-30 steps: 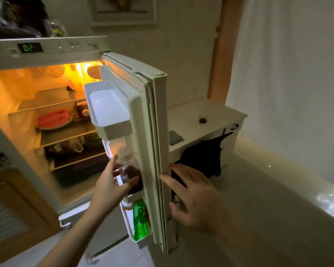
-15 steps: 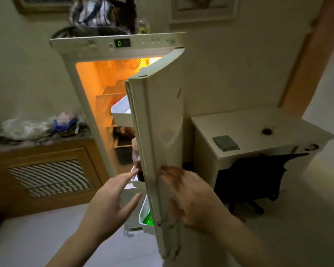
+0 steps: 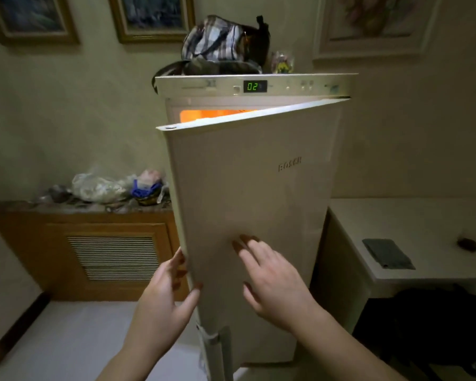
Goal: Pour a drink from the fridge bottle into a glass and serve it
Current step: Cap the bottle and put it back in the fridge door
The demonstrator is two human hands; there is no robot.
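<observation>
We see the fridge door (image 3: 253,215) nearly shut, an orange glow showing above its top edge. Our left hand (image 3: 162,303) curls around the door's free edge; our right hand (image 3: 272,281) lies flat on its front. Right of the door, a white desk (image 3: 423,224) carries a small glass (image 3: 468,242) and a dark cloth (image 3: 387,253).

A home: fridge (image 3: 253,215), framed pictures (image 3: 151,17), wooden cabinet (image 3: 80,243).

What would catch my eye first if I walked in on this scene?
Probably the orange glow spilling over the nearly shut fridge door, centre frame, with both hands, left hand and right hand, on it. Above, a green "02" display and a plaid bag on top.
</observation>
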